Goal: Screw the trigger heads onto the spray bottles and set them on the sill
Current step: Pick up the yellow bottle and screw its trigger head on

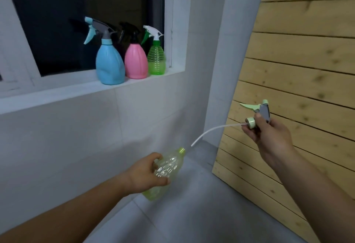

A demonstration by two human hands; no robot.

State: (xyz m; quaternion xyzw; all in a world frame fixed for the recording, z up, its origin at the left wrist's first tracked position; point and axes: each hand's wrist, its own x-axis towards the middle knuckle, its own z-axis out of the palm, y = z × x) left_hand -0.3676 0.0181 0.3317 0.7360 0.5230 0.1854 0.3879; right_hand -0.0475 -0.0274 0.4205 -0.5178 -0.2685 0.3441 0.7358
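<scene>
My left hand (148, 173) grips a clear yellow-green bottle (169, 168), tilted with its open threaded neck pointing up and right. My right hand (269, 133) holds a grey and pale green trigger head (262, 113) by its collar. The head's white dip tube (209, 130) curves down to the left, and its tip hangs just right of the bottle's mouth, outside it. On the white sill (76, 91) stand three capped spray bottles: a blue one (109, 64), a pink one (136, 62) and a green one (156, 58).
A dark window pane is behind the sill bottles. A wooden slat panel (299, 81) leans against the wall on the right, close behind my right hand. White wall tiles run below the sill, and grey floor tiles (192, 214) lie beneath my arms.
</scene>
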